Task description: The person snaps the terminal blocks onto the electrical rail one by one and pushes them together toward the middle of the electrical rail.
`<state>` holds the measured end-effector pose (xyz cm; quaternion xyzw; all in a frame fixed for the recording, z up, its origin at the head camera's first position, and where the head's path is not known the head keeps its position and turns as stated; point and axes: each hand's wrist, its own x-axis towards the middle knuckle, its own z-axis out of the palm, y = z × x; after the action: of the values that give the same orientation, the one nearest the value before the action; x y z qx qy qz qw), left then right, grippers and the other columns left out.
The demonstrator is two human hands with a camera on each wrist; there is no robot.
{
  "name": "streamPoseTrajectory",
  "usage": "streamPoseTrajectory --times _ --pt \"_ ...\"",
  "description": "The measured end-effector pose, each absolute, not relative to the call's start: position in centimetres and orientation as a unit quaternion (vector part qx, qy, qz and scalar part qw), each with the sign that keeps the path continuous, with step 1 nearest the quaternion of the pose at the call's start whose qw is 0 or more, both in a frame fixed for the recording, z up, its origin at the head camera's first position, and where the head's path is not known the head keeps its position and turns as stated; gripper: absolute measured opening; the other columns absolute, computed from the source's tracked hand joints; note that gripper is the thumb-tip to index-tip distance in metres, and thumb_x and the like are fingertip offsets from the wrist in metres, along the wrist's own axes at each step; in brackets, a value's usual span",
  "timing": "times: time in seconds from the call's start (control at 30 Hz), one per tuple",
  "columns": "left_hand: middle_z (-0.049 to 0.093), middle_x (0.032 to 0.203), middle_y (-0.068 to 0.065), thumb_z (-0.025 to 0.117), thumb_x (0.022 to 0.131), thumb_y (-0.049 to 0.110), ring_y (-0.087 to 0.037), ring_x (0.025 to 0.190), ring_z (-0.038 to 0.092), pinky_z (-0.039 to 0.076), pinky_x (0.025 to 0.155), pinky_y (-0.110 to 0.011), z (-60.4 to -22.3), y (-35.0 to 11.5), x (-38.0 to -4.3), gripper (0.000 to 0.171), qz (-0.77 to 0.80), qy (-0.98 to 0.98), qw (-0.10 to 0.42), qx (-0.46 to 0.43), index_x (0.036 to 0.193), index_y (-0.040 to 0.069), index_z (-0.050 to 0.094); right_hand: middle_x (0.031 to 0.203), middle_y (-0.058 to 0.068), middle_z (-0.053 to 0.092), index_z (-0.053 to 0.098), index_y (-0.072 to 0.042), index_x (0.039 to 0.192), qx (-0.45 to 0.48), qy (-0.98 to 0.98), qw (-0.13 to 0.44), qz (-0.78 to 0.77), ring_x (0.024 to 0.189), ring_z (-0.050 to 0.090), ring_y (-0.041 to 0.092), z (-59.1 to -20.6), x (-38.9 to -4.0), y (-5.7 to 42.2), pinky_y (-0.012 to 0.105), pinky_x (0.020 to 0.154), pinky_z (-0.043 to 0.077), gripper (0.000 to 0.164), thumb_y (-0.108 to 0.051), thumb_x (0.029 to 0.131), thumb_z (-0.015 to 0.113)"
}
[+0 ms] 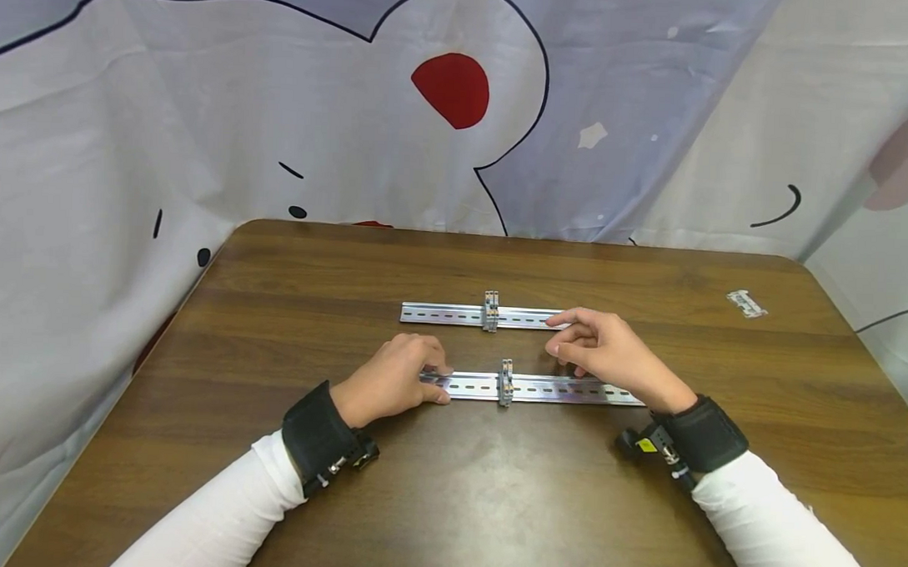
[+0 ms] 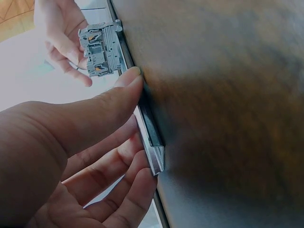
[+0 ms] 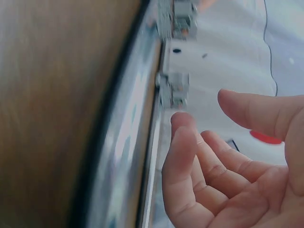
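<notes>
My left hand [image 1: 396, 375] grips the left end of the nearer slotted metal DIN rail [image 1: 474, 387], thumb along the near edge and fingers on the far side. Grey terminal blocks [image 1: 506, 382] stand clipped across this rail near its middle; the left wrist view shows their orange parts. Over the rail's right part hovers my right hand [image 1: 609, 347], its fingers loosely bent. Nothing lies between its thumb and fingers [image 3: 179, 164] in the right wrist view. Behind lies a second DIN rail [image 1: 441, 314], also carrying grey terminal blocks [image 1: 490, 311]; my right fingertips overlap its right end.
Both rails lie roughly parallel on a brown wooden table [image 1: 312, 270]. A small white, printed-looking piece [image 1: 746, 304] is at the back right. A patterned curtain [image 1: 280, 102] hangs behind the table's far edge.
</notes>
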<state>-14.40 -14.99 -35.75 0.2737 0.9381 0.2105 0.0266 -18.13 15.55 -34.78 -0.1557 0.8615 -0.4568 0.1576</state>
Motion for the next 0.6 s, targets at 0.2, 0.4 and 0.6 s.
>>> streamPoseTrajectory --times 0.2,0.4,0.6 --pt "0.071 0.094 -0.002 0.087 0.074 0.025 -0.018 0.083 0.063 0.049 0.07 -0.031 -35.8 -15.0 -14.4 0.028 0.215 0.937 0.024 0.275 0.095 0.009 0.08 0.114 0.025 0.071 0.056 -0.002 0.131 -0.139 0.872 0.114 -0.455 0.09 0.072 0.027 -34.3 -19.2 17.7 0.039 0.069 0.059 0.042 -0.016 0.093 0.067" --pt "0.071 0.094 -0.003 0.087 0.074 0.024 -0.019 0.083 0.063 0.048 0.069 -0.031 -35.7 -15.0 -14.4 0.028 0.219 0.937 0.028 0.272 0.095 0.008 0.08 0.116 0.021 0.07 0.057 -0.004 0.131 -0.117 0.899 0.072 -0.417 0.09 0.071 0.017 -33.9 -20.1 20.2 0.037 0.073 0.058 0.043 -0.025 0.095 0.065" --pt "0.071 0.095 -0.003 0.086 0.074 0.025 -0.019 0.083 0.063 0.048 0.069 -0.031 -35.8 -15.0 -14.4 0.028 0.216 0.937 0.032 0.271 0.096 0.008 0.08 0.118 0.016 0.072 0.063 -0.008 0.124 -0.071 0.937 0.006 -0.342 0.103 0.067 0.024 -33.6 -20.6 22.7 0.029 0.077 0.052 0.041 -0.036 0.094 0.065"
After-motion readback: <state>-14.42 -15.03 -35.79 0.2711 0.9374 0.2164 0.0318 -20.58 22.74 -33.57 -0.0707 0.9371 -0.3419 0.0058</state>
